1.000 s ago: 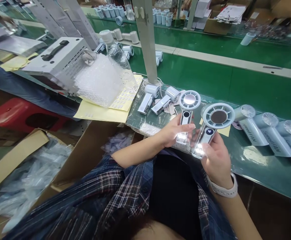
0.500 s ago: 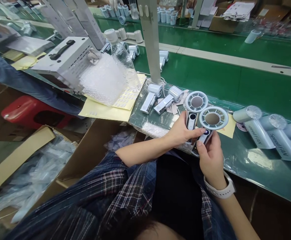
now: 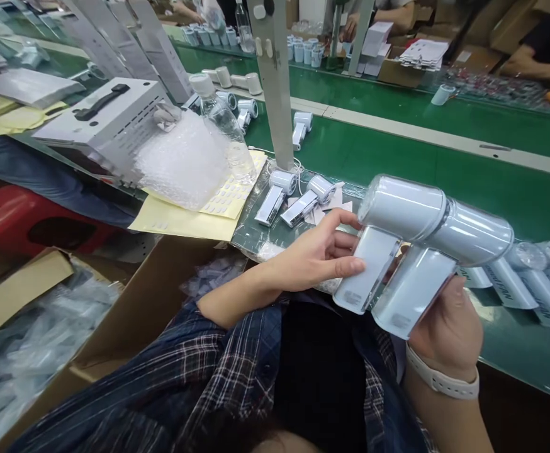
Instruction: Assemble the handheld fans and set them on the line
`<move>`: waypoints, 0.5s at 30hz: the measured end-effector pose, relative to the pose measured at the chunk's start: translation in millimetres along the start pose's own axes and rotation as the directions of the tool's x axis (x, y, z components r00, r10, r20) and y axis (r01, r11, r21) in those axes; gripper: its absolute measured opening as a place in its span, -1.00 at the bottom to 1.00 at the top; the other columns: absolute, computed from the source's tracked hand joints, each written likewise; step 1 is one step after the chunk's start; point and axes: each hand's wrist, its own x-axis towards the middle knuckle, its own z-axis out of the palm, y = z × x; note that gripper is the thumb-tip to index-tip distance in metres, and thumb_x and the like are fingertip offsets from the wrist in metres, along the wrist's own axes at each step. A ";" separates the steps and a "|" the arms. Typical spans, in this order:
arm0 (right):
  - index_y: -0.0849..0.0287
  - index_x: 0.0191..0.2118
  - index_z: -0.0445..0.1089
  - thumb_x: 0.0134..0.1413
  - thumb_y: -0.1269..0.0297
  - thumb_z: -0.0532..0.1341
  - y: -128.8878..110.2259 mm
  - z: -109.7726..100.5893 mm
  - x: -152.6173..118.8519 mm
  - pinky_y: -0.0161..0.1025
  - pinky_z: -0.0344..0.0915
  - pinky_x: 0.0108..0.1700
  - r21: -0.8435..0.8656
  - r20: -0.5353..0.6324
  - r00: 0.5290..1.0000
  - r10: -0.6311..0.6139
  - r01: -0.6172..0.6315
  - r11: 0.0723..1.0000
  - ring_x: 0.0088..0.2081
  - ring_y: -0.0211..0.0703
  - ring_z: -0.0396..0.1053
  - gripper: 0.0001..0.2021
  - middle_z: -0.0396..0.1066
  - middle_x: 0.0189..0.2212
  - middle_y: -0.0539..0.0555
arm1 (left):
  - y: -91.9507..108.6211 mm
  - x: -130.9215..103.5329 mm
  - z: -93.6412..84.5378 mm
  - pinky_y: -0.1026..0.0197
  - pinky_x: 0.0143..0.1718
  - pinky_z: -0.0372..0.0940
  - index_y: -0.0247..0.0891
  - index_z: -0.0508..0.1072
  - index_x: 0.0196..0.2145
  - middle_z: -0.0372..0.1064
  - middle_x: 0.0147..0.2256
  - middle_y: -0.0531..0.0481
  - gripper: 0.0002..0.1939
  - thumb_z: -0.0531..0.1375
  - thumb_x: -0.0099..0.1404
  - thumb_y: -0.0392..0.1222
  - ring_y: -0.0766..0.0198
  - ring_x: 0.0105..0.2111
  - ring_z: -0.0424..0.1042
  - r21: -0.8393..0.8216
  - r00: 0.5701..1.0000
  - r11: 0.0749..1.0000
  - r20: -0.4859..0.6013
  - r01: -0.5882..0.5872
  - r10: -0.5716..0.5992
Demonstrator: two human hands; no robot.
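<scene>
Two light blue handheld fans are held up side by side over the bench, their barrels touching end to end. My left hand (image 3: 319, 255) grips the handle of the left fan (image 3: 367, 267), with the thumb along its near face. Around the handle of the right fan (image 3: 414, 289) is my right hand (image 3: 452, 330), its fingers mostly hidden behind it. Small printed marks show near the bottom of both handles. To the left on the bench lie a fan (image 3: 271, 204) and another fan (image 3: 302, 209), beside pale scraps of paper (image 3: 334, 200).
Several wrapped fans (image 3: 532, 280) stand in a row at the right. A metal post (image 3: 277, 94) rises ahead, before the green conveyor belt (image 3: 374, 148). Bubble wrap (image 3: 180, 160), a clear bottle (image 3: 223, 126) and yellow sheets (image 3: 185, 221) lie left. Co-workers' hands show across the belt.
Both fans have been turned from their grille and button faces to their plain sides and raised closer to the camera. My right hand has moved right. The view has shifted slightly.
</scene>
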 end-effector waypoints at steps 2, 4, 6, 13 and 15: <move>-0.01 -0.11 0.63 0.19 -0.13 0.41 -3.7 2.9 -2.6 0.00 0.62 -0.14 -0.023 0.006 0.999 -0.034 0.035 0.999 -0.09 0.08 0.60 -0.66 0.62 -0.01 0.09 | 5.5 -0.2 2.4 0.28 -0.26 0.40 -0.13 0.21 0.04 0.55 -0.20 0.00 -0.41 0.46 0.28 0.04 0.29 -0.28 0.56 -0.007 1.000 1.000 -0.010 -0.028 0.028; 0.00 -0.14 0.64 0.22 -0.09 0.41 -9.4 5.9 -3.7 0.05 0.59 0.00 -0.070 0.012 0.995 -0.098 0.099 0.993 -0.10 0.07 0.61 -0.71 0.63 -0.06 0.10 | 8.1 2.1 4.1 0.29 -0.27 0.40 -0.12 0.21 0.03 0.53 -0.22 0.02 -0.40 0.46 0.27 0.08 0.31 -0.32 0.54 -0.015 0.998 0.998 -0.039 -0.058 0.057; 0.00 -0.15 0.65 0.27 -0.02 0.39 -15.2 10.2 -2.8 0.06 0.53 0.14 -0.115 -0.010 0.985 -0.172 0.170 0.979 -0.13 0.03 0.61 -0.77 0.64 -0.16 0.08 | 8.0 7.1 4.6 0.25 -0.24 0.40 -0.12 0.23 0.02 0.52 -0.20 0.01 -0.38 0.47 0.24 0.12 0.28 -0.29 0.54 -0.021 0.994 0.996 -0.073 -0.085 0.083; 0.01 -0.14 0.63 0.36 0.06 0.20 -26.3 31.5 11.7 0.16 0.56 0.02 -0.017 0.013 0.999 0.033 -0.033 0.999 0.03 0.19 0.54 -0.73 0.59 -0.11 0.14 | -5.8 31.3 -0.7 0.23 -0.28 0.31 -0.27 0.45 -0.06 0.39 -0.27 0.01 -0.31 0.57 0.02 0.17 0.34 -0.36 0.41 -0.168 0.998 0.986 0.056 -0.010 0.019; 0.04 -0.20 0.62 0.32 0.03 0.19 -27.2 34.4 15.5 0.06 0.59 -0.10 -0.017 0.009 0.997 0.078 -0.078 0.997 -0.12 0.10 0.55 -0.71 0.56 -0.22 0.13 | -7.4 35.3 -0.9 0.26 -0.30 0.29 -0.28 0.46 -0.09 0.39 -0.27 0.02 -0.36 0.55 0.06 0.16 0.39 -0.39 0.38 -0.216 1.000 0.976 0.008 0.012 -0.010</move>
